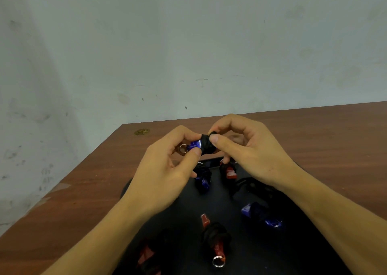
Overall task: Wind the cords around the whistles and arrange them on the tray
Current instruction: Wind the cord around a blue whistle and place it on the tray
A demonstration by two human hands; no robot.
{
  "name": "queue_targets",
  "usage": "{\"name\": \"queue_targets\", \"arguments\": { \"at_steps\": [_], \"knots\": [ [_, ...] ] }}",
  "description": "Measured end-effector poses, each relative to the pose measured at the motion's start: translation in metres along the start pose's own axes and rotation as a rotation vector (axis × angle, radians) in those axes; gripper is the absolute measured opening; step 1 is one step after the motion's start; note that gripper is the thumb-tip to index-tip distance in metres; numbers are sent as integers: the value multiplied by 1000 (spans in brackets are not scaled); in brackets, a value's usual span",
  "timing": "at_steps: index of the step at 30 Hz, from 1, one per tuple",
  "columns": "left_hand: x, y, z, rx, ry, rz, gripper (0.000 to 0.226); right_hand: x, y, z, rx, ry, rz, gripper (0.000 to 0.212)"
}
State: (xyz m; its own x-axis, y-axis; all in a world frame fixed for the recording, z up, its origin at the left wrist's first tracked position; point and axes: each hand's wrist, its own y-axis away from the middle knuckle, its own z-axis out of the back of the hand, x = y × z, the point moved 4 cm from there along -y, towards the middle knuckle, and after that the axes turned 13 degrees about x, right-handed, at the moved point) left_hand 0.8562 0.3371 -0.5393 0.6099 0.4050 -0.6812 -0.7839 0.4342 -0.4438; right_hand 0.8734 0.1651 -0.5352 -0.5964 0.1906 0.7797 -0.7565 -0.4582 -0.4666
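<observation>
Nearest, red whistles (215, 241) and blue whistles (259, 214) are lying cord-wound on black tray (184, 212); tray is being carried by wooden table (83, 191) | left hand (167, 170) is pinching held blue whistle (195, 146) above tray | right hand (247, 149) is pinching its black cord (207, 144) | metal ring (183, 149) is showing beside left fingers

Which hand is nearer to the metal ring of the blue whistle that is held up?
Left. The left hand grips the held whistle at the ring end. The right hand pinches the cord-wound end, away from the ring.
</observation>
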Motion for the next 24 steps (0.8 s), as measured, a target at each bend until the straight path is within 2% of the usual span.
{"name": "queue_targets", "arguments": {
  "at_steps": [9,18,21,24],
  "knots": [
    [-5,3,3,-93,-124,-91,17,2,0,-7,-19,-175,-1,11],
    [-5,2,4,-157,-16,-63,14,-1,-1,-8,-42,-186,-2,10],
    [-6,3,3,-155,-119,-73,15,-2,0,-8,-61,-87,-30,11],
    [-8,4,4,-181,-313,-92,18,-1,-1,-10,-69,156,-63,11]
  ]
}}
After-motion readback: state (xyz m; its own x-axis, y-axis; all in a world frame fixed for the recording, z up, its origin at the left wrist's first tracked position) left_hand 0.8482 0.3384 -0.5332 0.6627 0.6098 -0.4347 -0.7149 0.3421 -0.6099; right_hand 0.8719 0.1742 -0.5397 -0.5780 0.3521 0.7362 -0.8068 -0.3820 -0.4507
